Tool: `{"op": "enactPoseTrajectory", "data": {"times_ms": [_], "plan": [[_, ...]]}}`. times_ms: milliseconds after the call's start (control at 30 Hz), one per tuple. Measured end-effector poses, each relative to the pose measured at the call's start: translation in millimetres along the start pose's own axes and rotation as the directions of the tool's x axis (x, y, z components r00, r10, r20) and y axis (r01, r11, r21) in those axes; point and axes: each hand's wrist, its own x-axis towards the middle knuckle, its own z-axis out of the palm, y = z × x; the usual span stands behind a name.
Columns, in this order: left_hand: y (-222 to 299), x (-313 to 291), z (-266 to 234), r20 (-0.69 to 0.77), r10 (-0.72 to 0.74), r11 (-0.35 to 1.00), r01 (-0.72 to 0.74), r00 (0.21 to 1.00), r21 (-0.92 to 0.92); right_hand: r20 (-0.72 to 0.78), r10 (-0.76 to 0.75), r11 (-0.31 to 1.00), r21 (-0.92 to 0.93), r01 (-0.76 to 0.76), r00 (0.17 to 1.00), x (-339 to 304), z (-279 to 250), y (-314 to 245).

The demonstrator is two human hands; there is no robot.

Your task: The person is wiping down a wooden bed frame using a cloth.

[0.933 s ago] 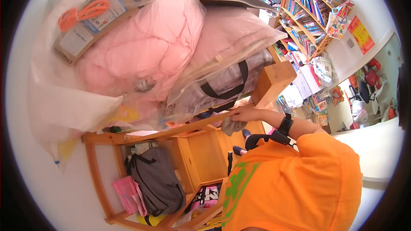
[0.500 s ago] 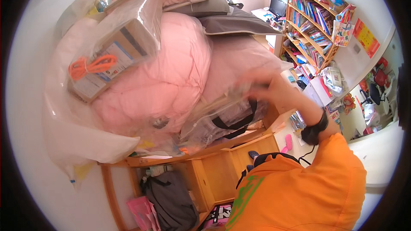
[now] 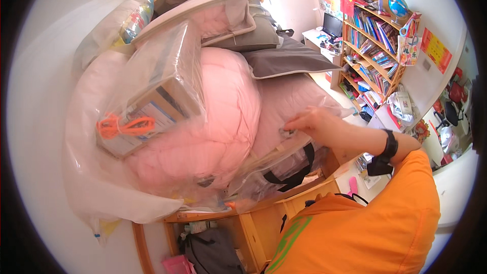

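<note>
My right hand [image 3: 317,124] reaches in from the right, wearing a black wrist strap [image 3: 383,155]. Its fingers are pinched together over a small greyish thing [image 3: 288,133] that I cannot make out. Just below lies a clear plastic storage bag [image 3: 248,182] with a black handle [image 3: 297,175], and the hand is over its upper edge. Pale pink bedding [image 3: 281,104] lies beyond the fingers. To the left, a big pink quilt [image 3: 228,101] bulges inside clear plastic. My left hand is out of the picture.
On the quilt rests a plastic-wrapped cardboard box [image 3: 172,96] with a coiled orange cord [image 3: 124,126]. Grey-brown cushions [image 3: 291,63] are piled behind. Below, an open wooden compartment holds a grey bag [image 3: 210,253]. A bookshelf [image 3: 375,45] stands at the far right.
My right hand has slowed from a blur, and its pinched fingers now show. The view has shifted, so the pile appears lower and further right.
</note>
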Motion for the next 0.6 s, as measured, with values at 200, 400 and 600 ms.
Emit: {"op": "enactPoseTrajectory", "data": {"times_ms": [200,400,600], "plan": [[19.1,2.3,8.2,0.024,0.055,0.997,-0.054,0.998,-0.05,-0.135,-0.055,0.986,0.149,0.075,0.989,75.8,26.2,72.1],[29.5,-7.4,4.4,0.003,0.028,0.992,-0.028,1.0,-0.127,0.148,-0.26,0.965,0.005,0.263,0.954,34.8,12.7,24.2],[22.5,-26.2,-3.1,-0.004,-0.044,0.974,0.042,0.999,-0.223,-0.092,0.013,0.874,0.485,0.034,0.996,154.6,-39.0,41.3]]}}
